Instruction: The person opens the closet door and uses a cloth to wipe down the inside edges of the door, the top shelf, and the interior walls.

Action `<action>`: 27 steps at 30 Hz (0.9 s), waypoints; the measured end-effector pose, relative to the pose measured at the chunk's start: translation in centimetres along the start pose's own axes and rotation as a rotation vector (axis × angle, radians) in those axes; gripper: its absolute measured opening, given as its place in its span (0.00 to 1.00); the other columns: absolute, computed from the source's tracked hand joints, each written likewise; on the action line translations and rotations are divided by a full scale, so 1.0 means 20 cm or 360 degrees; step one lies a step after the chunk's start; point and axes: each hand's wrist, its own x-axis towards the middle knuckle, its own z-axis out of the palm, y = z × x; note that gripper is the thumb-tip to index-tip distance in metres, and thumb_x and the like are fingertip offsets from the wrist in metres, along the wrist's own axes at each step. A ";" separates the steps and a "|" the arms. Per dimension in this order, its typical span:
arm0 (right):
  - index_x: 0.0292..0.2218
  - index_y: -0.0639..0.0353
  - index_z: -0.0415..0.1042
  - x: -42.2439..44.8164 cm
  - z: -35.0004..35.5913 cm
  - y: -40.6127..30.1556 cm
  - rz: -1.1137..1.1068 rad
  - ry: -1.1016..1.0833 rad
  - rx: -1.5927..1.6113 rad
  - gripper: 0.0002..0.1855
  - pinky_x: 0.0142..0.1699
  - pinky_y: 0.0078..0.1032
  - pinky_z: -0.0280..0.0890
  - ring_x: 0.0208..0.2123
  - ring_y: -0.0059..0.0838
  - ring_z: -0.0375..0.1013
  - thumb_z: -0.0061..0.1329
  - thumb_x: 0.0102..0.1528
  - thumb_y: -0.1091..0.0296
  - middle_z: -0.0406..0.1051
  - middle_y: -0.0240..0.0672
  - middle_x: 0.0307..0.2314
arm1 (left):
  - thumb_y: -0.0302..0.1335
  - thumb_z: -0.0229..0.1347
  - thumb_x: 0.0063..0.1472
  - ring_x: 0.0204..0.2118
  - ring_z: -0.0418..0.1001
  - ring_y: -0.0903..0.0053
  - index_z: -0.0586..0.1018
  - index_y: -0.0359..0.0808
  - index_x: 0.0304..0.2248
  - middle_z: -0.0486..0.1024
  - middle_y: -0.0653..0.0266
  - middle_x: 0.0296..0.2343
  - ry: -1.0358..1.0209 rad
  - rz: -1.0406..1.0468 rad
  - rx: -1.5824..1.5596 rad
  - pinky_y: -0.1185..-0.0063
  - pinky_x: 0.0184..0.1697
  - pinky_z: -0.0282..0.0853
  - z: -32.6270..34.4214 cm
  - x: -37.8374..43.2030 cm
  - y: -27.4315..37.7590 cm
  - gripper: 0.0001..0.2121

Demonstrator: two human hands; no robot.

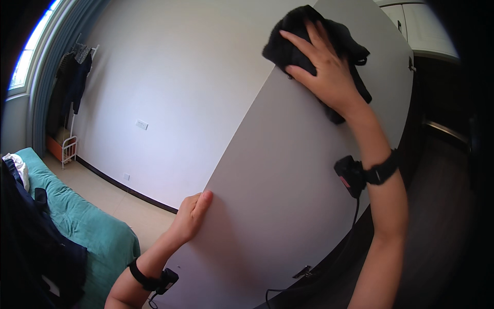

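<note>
A pale grey cabinet door stands open before me, its flat face towards me. My left hand grips the door's near edge, thumb on the face and fingers behind. High on the door, my right hand presses a black cloth against the face with fingers spread; part of the cloth hangs below the wrist. Metal hinges show at the door's far side, one low and one high. Each forearm wears a black strap with a small cabled device.
A teal-covered bed with dark clothes on it lies at lower left. Behind it a white clothes rack stands by a blue curtain and window. White upper cabinets and a dark cabinet interior are at right.
</note>
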 end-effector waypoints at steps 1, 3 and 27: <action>0.51 0.33 0.57 0.03 0.03 -0.01 0.0009 0.0016 -0.0131 0.29 0.58 0.48 0.38 0.59 0.36 0.38 0.46 0.47 0.59 0.41 0.35 0.56 | 0.47 0.34 0.61 0.26 0.63 0.80 0.69 0.28 0.25 0.67 0.63 0.20 -0.0007 0.0002 -0.0004 0.81 0.32 0.61 0.01 0.00 0.00 0.26; 0.52 0.35 0.56 0.04 0.03 -0.01 0.0015 0.0035 -0.0259 0.30 0.59 0.43 0.38 0.59 0.37 0.37 0.46 0.47 0.58 0.41 0.35 0.57 | 0.47 0.34 0.61 0.26 0.63 0.80 0.69 0.28 0.24 0.67 0.63 0.20 -0.0004 -0.0017 -0.0047 0.81 0.31 0.61 0.01 0.01 -0.01 0.26; 0.51 0.32 0.57 0.06 0.14 0.13 0.0013 0.0172 -0.0269 0.27 0.54 0.58 0.38 0.59 0.35 0.38 0.44 0.49 0.51 0.42 0.35 0.56 | 0.46 0.34 0.62 0.26 0.63 0.82 0.68 0.28 0.25 0.67 0.64 0.21 -0.0025 -0.0030 -0.0028 0.82 0.32 0.61 0.03 0.06 -0.04 0.25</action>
